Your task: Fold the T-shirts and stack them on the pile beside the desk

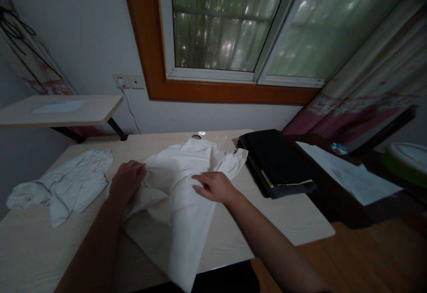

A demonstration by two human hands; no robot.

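A crumpled white garment (187,195) is spread over the middle of the table, its lower end hanging past the front edge. Its exact kind is hard to tell from the folds. At its left edge, my left hand (128,179) is closed on the fabric. My right hand (215,186) rests on the garment's right side, thumb and forefinger apart and pointing left. A second white garment (78,177) lies bunched on the table to the left of my left arm.
The pale wooden table (313,222) stands against the wall under a window. A raised shelf (96,106) holding a paper is at the back left. Black folders (276,159) are stacked at the right, beside papers (350,173) on a dark surface. A small round object (196,137) sits behind the garment.
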